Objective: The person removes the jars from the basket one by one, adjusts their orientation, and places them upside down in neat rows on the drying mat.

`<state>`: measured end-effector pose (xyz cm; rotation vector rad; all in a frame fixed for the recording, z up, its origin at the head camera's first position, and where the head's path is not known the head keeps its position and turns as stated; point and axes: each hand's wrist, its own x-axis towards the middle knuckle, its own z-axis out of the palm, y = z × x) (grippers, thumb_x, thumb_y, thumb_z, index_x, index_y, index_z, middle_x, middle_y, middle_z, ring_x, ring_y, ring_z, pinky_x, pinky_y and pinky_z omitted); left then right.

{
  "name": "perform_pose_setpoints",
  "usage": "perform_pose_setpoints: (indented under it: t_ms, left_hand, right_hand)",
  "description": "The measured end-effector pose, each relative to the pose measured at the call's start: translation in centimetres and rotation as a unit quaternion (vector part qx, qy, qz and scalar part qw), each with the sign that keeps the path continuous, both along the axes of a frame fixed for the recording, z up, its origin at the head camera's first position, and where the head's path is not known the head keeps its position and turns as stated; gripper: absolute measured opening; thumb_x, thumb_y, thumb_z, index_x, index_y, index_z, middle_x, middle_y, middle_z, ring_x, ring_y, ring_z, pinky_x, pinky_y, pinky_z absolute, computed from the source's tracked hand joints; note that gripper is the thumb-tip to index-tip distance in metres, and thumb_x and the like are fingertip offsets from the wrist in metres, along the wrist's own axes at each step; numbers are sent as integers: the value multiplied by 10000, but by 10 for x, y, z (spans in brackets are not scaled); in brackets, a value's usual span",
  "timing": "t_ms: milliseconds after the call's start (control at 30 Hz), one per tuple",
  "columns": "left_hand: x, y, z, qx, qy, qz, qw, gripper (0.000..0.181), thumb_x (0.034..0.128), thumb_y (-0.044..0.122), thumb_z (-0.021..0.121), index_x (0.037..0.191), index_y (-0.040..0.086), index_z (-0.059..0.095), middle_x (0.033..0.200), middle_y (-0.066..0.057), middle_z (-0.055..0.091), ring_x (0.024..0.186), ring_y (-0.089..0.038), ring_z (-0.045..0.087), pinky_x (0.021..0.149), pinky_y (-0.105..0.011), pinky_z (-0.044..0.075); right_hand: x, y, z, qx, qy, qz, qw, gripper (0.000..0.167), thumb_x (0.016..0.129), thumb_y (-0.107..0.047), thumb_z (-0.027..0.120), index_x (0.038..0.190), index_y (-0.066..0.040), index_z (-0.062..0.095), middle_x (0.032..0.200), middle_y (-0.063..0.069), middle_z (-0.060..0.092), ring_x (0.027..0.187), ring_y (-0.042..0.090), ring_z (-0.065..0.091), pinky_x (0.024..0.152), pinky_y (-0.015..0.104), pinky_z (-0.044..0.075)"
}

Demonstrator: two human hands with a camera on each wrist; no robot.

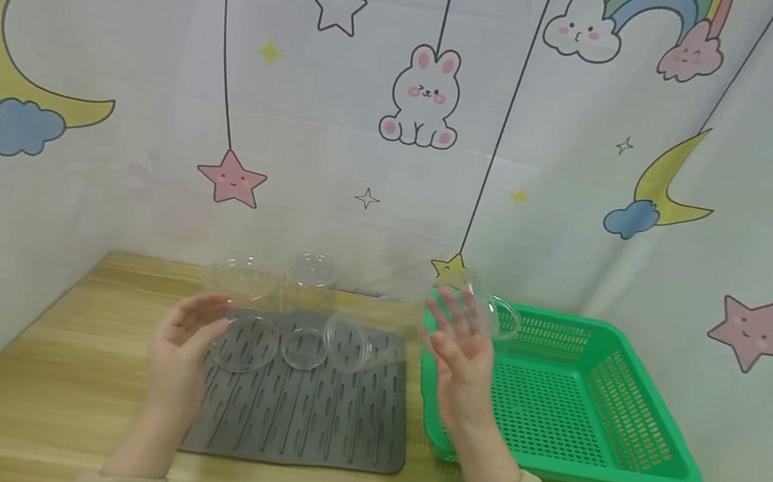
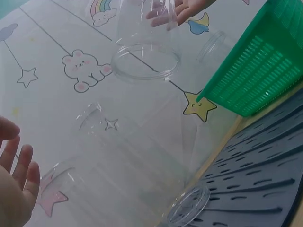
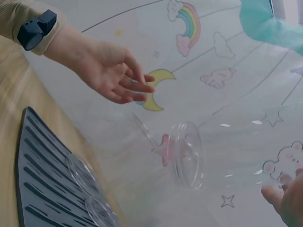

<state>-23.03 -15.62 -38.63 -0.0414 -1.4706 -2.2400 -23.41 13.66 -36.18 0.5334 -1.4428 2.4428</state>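
My right hand (image 1: 463,354) holds a tilted clear plastic cup (image 1: 379,337) in the air by its narrow end, above the right part of the grey drying mat (image 1: 296,429). In the right wrist view, the fingertips (image 3: 286,196) are at the cup's base, and its rim (image 3: 187,156) points left. Two more clear cups (image 1: 244,345) (image 1: 303,350) stand upside down on the mat. Left of them, my left hand (image 1: 184,344) hovers with loosely bent fingers and nothing in its grasp. Through the cup, the left wrist view shows right-hand fingers (image 2: 165,18).
A green perforated basket (image 1: 663,462) stands right of the mat. Another clear rim (image 1: 506,319) shows at its back left corner. Everything rests on a wooden table (image 1: 37,388). Behind it hangs a white patterned cloth (image 1: 347,108).
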Motion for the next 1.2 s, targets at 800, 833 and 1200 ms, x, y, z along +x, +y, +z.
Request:
perform_pose_setpoints:
  t_ms: [800,833,1200]
  left_hand:
    - [-33,-76,-67,-1196,-2456,-394,9612,653,942,-86,436,1542,79,238,1604,-103,271,1464,-221,319,1098,-162,392]
    - [-33,-76,-69,-1222,-2480,-509,9597,660,945,-84,424,1549,83,215,1613,-100,247,1476,-231,290,1136,-195,354]
    - [-36,-84,-89,-1426,-2686,-1158,9456,702,965,-79,399,1566,87,75,1642,-74,106,1514,-254,145,1206,-317,253]
  right_hand:
    - [-42,-12,33,2619,-1421,-460,9535,902,835,-47,740,1542,-147,190,1548,88,337,1458,260,322,1190,543,292]
    - [-45,-13,33,2698,-1428,-471,9511,905,832,-53,747,1542,-152,195,1539,86,349,1457,261,320,1190,546,291]
    - [-65,-31,17,3395,-1652,-612,9240,953,768,-98,823,1514,-99,228,1482,126,407,1441,307,340,1166,487,360]
